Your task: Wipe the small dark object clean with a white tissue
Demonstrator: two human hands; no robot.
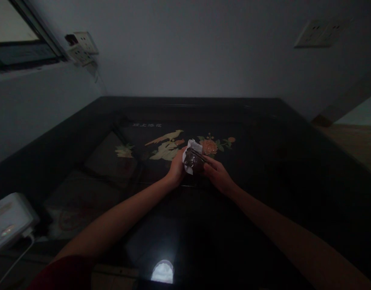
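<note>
Both hands meet over the middle of a black glossy table. My left hand (176, 168) is closed around a crumpled white tissue (188, 169), which wraps the left side of a dark, glossy object (192, 160). That object is small, with shiny reflections and thin dark bars along its upper right edge; its exact kind is too dim to make out. From the right, my right hand (217, 172) grips the same object, thumb and fingers pressed on its right side. Part of the object is hidden by the tissue and fingers.
The black table (249, 213) bears an inlaid bird (165, 137) and a flower (209, 146). A white box-shaped device (11, 219) with a cable stands at the left edge. Wall sockets (320, 33) are at the back right, and a plugged-in adapter (79, 54) at the back left.
</note>
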